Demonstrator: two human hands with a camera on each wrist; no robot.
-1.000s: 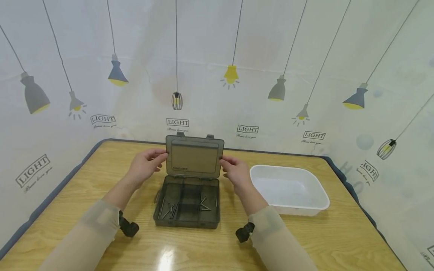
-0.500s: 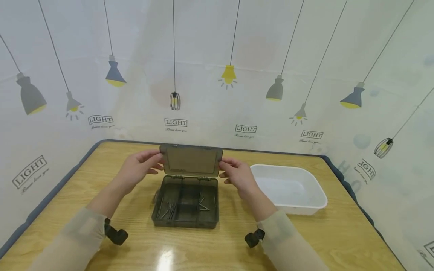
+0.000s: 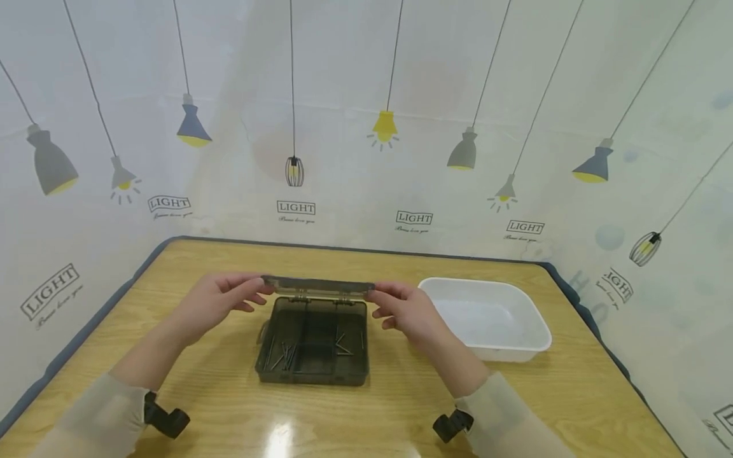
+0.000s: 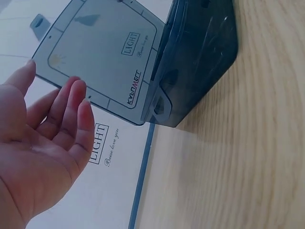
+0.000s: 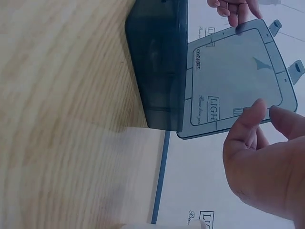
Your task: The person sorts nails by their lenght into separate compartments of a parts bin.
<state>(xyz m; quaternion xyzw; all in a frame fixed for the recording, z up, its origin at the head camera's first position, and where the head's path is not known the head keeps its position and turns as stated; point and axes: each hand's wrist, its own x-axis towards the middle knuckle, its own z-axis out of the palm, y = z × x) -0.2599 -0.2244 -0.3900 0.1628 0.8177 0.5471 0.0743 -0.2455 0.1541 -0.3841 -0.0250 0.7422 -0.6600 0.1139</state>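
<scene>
A dark, see-through plastic compartment box (image 3: 312, 376) stands on the table with its hinged lid (image 3: 317, 285) raised and leaning toward me, almost edge-on in the head view. My left hand (image 3: 209, 308) pinches the lid's left edge near its free corner. At the opposite edge, my right hand (image 3: 418, 318) holds the lid between thumb and fingers. Thin nail-like metal pieces (image 3: 288, 356) lie in the left compartment, with others in the right one. Two latch tabs (image 5: 296, 71) stick out from the lid's free edge in the right wrist view. A small loop (image 4: 162, 106) shows on the box's side.
A white plastic tub (image 3: 487, 346) stands to the right of the box, behind my right forearm. The wooden table (image 3: 326, 423) meets a printed cloth backdrop (image 3: 343, 184) at the back and sides. Black camera mounts (image 3: 166, 416) sit on both wrists.
The lid has swung from upright toward me, both hands moving with it and keeping hold of its side edges. The box base and the tub have stayed in place.
</scene>
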